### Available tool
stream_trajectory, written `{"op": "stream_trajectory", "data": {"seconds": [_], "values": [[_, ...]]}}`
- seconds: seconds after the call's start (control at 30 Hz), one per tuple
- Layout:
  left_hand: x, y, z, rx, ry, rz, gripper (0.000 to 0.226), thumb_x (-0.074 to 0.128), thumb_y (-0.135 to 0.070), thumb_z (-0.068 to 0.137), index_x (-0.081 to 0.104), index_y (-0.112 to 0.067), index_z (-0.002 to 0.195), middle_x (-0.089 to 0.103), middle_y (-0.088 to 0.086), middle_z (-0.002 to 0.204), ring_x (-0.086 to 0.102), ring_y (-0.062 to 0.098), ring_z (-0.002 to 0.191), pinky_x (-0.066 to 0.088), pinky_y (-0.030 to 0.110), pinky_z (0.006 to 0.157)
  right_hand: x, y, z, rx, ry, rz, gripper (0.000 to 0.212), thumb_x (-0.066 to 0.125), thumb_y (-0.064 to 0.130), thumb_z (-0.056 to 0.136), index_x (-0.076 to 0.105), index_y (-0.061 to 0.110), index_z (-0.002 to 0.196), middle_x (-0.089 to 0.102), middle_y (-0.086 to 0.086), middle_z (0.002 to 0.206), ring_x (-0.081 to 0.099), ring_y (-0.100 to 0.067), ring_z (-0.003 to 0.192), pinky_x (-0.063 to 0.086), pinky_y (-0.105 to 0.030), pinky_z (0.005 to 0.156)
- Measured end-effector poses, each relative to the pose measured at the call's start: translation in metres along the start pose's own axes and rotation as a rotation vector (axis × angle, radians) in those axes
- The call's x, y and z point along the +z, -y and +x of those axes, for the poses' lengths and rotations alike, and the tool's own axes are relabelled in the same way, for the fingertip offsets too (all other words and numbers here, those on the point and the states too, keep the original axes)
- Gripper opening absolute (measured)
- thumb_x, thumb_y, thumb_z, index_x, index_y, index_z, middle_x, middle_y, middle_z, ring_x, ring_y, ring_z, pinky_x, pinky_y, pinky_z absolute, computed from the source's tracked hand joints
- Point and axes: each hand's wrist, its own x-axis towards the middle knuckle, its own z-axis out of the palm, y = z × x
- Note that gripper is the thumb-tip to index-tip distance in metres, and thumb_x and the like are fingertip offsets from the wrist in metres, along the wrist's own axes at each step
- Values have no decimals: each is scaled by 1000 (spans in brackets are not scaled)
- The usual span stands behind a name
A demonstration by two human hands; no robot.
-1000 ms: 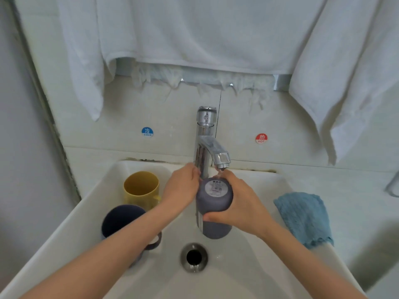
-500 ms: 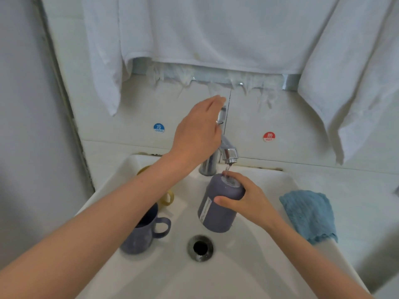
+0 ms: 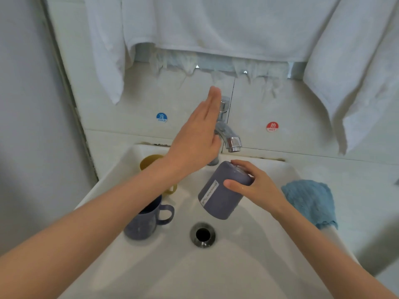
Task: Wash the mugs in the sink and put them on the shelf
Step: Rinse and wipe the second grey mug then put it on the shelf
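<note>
A: What is seen to have changed since half a second ago?

B: The left hand had been laid over the top of the tap with its fingers bent. Now it is raised in front of the tap with the fingers straight and pressed together, and nothing is held in it. The tap's cap, covered before, is shown again just past the fingertips.

A: And the grey mug?

B: It is gripped near its base by the right hand, thumb on the near side and fingers curled over the far edge. It is held above the sink, under the spout. It was nearly upright before. Now it is tilted, mouth down towards the drain.

A: What is hidden or hard to make out?

B: The yellow mug is mostly covered by the left wrist, so only part of its rim and handle is seen. The rim of the blue mug is crossed by the forearm. The grey mug's handle is not shown, and the print on its label cannot be read. Whether the tap is touched by the left palm cannot be told. The white towels are cut off by the top edge, and the blue cloth is partly hidden behind the right arm.
</note>
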Motion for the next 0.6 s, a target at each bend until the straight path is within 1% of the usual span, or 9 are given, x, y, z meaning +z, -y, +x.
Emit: {"op": "stream_trajectory", "data": {"seconds": [0.07,0.17,0.2,0.27,0.33,0.37,0.43,0.53,0.6], "values": [[7,5,-17,-62,57,-53,79,44,-16,95,-16,-14,146,-9,0,158,-2,14,145,2,19,112,-2,-2,1,8,10,-17,50,76,30,75,54,32,120,59,10,112,60,-5,97,48,-12,59],[22,12,-45,-251,121,-213,80,42,-34,96,-19,-19,146,-14,-4,157,-5,7,143,1,20,112,-4,-6,4,55,32,-50,44,74,41,75,53,38,114,59,9,113,56,-6,105,48,-20,77],[27,15,-53,-316,154,-278,81,43,-39,95,-16,-19,147,-10,-4,158,-2,8,144,3,18,109,-5,-6,4,78,42,-49,43,72,43,75,53,39,112,59,9,112,56,-6,105,49,-23,79],[36,18,-64,-402,312,-352,85,48,-46,90,-8,-20,149,9,-4,158,15,11,142,15,17,103,-5,-6,3,94,64,-54,43,72,44,74,52,39,111,58,12,108,57,-3,100,49,-22,77],[44,14,-75,-392,513,-345,93,61,-46,83,-1,-22,149,28,-9,150,34,5,129,27,9,91,-3,-4,1,35,93,-113,47,77,39,71,52,40,110,57,15,108,55,3,99,46,-13,72],[49,12,-79,-367,570,-348,95,67,-41,80,3,-22,148,35,-13,143,38,0,119,30,4,83,0,-3,0,-15,107,-157,51,81,36,68,52,40,110,57,15,110,54,4,100,45,-9,72],[60,14,-86,-345,568,-364,93,75,-33,75,14,-22,143,43,-13,135,43,-2,108,38,5,76,6,0,-4,-107,131,-212,60,86,35,61,51,43,109,56,12,114,53,5,103,43,-8,78],[71,20,-88,-425,455,-416,80,81,-28,67,31,-22,128,53,-5,125,54,8,103,50,25,85,12,3,-8,-236,122,-254,71,79,50,50,46,48,113,50,18,116,50,4,107,42,-13,88],[73,23,-88,-444,368,-470,79,84,-25,62,31,-28,121,52,-10,121,55,7,104,51,30,89,15,5,-9,-294,80,-241,75,75,52,49,42,48,117,49,20,119,49,1,110,42,-15,91]]}}
